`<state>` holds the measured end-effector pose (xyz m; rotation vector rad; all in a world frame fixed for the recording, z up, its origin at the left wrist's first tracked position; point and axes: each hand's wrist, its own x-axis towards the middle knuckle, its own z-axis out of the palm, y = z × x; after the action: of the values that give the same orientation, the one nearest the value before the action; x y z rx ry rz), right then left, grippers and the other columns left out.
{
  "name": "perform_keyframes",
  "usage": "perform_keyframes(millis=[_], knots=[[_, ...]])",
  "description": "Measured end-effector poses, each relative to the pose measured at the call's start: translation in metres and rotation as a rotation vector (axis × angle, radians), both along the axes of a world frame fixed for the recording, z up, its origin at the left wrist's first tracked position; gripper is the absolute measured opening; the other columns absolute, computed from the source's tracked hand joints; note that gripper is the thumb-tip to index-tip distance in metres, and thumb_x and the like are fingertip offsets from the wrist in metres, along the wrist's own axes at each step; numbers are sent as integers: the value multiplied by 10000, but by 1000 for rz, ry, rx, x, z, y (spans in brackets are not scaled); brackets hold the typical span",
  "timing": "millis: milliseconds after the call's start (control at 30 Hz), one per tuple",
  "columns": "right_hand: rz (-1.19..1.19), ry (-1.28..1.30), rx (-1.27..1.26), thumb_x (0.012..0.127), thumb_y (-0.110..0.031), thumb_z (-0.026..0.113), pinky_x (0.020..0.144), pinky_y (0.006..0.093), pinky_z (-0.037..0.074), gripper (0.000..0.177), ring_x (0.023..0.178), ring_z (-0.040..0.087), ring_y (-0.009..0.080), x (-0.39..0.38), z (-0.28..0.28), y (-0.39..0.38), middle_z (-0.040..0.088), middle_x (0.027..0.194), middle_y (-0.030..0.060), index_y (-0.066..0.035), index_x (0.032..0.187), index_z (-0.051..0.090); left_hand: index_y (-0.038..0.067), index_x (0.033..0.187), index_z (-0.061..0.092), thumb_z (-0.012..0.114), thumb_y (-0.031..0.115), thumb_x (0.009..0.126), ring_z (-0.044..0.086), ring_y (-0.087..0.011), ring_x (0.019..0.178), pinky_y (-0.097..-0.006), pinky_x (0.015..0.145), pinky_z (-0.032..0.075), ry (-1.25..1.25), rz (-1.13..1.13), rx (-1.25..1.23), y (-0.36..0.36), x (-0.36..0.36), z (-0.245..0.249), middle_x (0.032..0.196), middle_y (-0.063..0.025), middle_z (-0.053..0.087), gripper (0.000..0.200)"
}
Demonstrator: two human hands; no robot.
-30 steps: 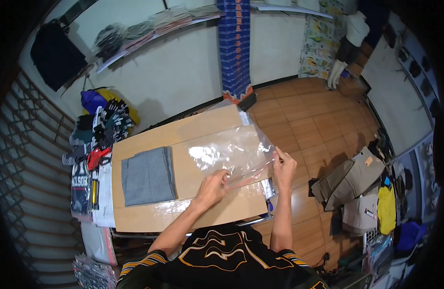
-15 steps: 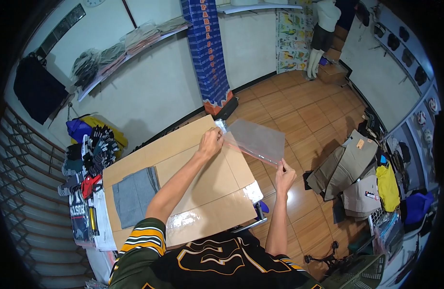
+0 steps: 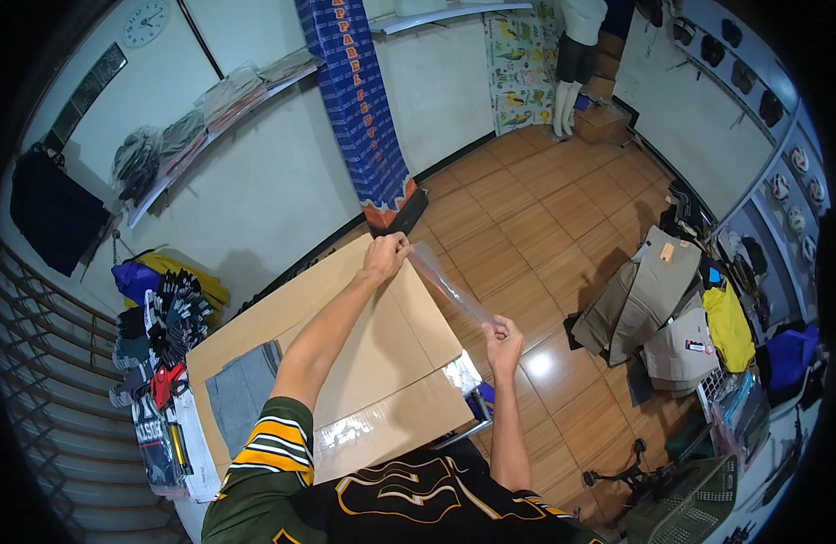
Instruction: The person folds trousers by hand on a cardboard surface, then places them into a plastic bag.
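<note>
A clear plastic bag [image 3: 450, 288] is stretched between my two hands, beyond the right edge of the cardboard [image 3: 381, 340]. My left hand [image 3: 387, 257] pinches one end of it above the cardboard's far corner. The other end is gripped by my right hand [image 3: 503, 343], out over the floor. Seen nearly edge-on, the bag shows as a narrow shiny strip. Folded grey fabric [image 3: 240, 392] lies on the left part of the cardboard, partly hidden behind my left arm.
Socks [image 3: 178, 308], a red-handled tool [image 3: 167, 384] and a yellow cutter [image 3: 177, 444] lie left of the cardboard. A patterned blue pillar [image 3: 359, 109] stands ahead. Flattened cartons [image 3: 651, 286] and a yellow cloth [image 3: 729, 331] are piled at right, near a green basket [image 3: 681, 508].
The bag has turned from a broad, flat sheet to a narrow strip seen almost edge-on. Both hands still hold it. The camera view has shifted, showing more of the wall clock.
</note>
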<state>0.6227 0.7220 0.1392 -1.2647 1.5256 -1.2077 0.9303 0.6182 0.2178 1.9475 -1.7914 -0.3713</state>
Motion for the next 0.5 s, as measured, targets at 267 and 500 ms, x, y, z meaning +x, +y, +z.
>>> perform_keyframes(millis=[267, 500], knots=[[5, -10, -81, 885, -103, 737, 618, 327, 516, 222, 652, 640, 188, 22, 27, 47, 686, 762, 127, 32, 1045, 661, 72, 934, 704, 730, 252, 885, 703, -314, 783, -420, 724, 536, 99, 65, -94, 25, 9, -1, 825, -132, 722, 189], [-6, 86, -240, 855, -52, 720, 626, 358, 510, 168, 655, 642, 225, 39, 36, 87, 661, 752, 124, 7, 980, 625, 81, 967, 712, 727, 251, 893, 710, -291, 783, -406, 720, 542, 159, 99, -184, 52, 13, 6, 844, -128, 726, 186]])
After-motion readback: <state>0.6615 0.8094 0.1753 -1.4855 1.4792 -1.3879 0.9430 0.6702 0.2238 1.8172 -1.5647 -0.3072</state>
